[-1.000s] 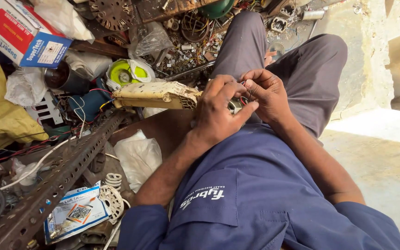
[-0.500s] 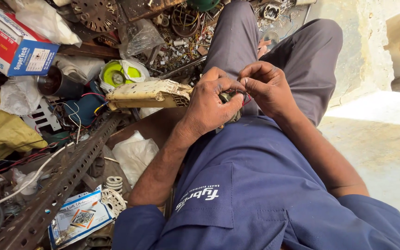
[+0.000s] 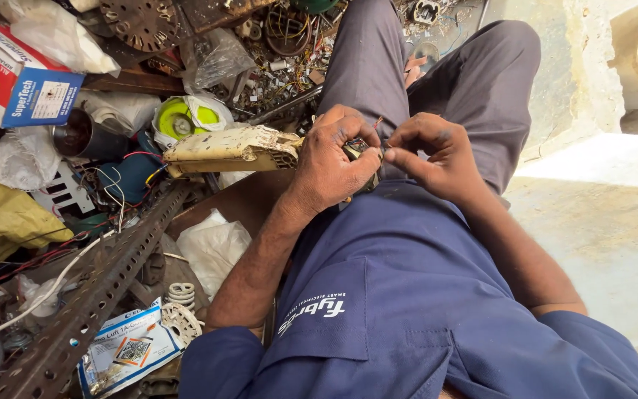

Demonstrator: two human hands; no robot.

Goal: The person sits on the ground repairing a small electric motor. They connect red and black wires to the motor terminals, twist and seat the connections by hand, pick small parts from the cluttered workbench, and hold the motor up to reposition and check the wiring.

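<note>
My left hand [image 3: 331,161] is closed around a small dark electrical part [image 3: 355,150] held over my lap, just above my grey trousers [image 3: 481,81]. My right hand [image 3: 431,151] meets it from the right, its fingertips pinching at the part's top, where thin reddish wires stick out. Most of the part is hidden by my fingers. My blue shirt [image 3: 407,310] fills the foreground.
A worn cream plastic casing [image 3: 230,150] lies just left of my left hand. Scrap surrounds it: a perforated metal angle bar [image 3: 105,288], white plastic bags [image 3: 214,247], a yellow-green reel [image 3: 179,118], a red and blue carton [image 3: 12,81], loose wires. Bare concrete floor [image 3: 599,222] lies right.
Both hands have stayed together on the small part, with only slight finger shifts. The view has tilted a little, so hands and scrap sit lower in frame.
</note>
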